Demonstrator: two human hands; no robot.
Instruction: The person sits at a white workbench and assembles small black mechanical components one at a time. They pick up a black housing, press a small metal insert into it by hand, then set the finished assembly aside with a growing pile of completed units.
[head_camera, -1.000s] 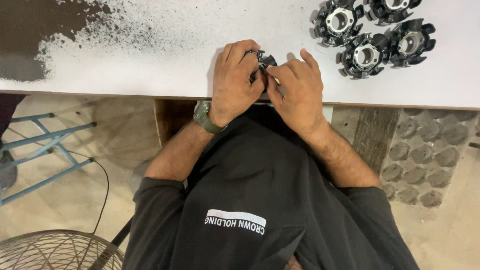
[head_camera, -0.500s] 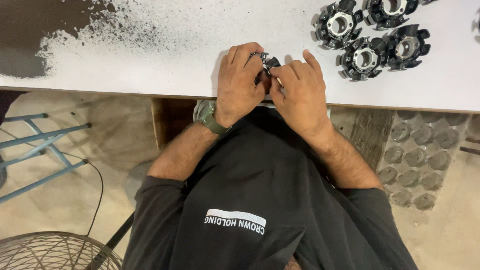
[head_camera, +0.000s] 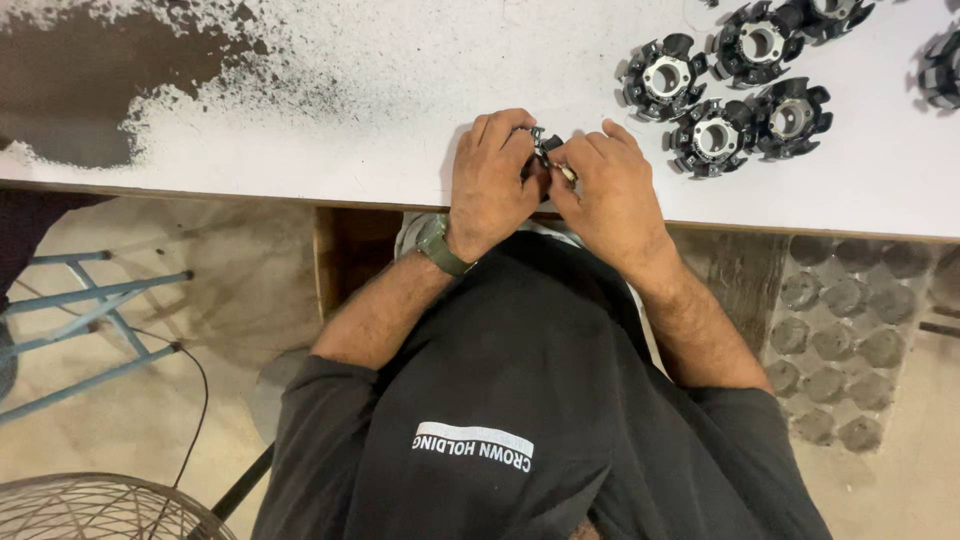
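Fingers (head_camera: 520, 140) of both hands grasping small dark part (head_camera: 548, 150), white table (head_camera: 400, 110); toothed rings (head_camera: 715, 135) nearby

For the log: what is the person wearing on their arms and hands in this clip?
Both hands are bare, no gloves. The left hand has an olive-green watch strap at the wrist; the right hand has nothing on its wrist. Short dark sleeves of a black shirt end near the elbows, leaving the forearms uncovered. I see no rings.
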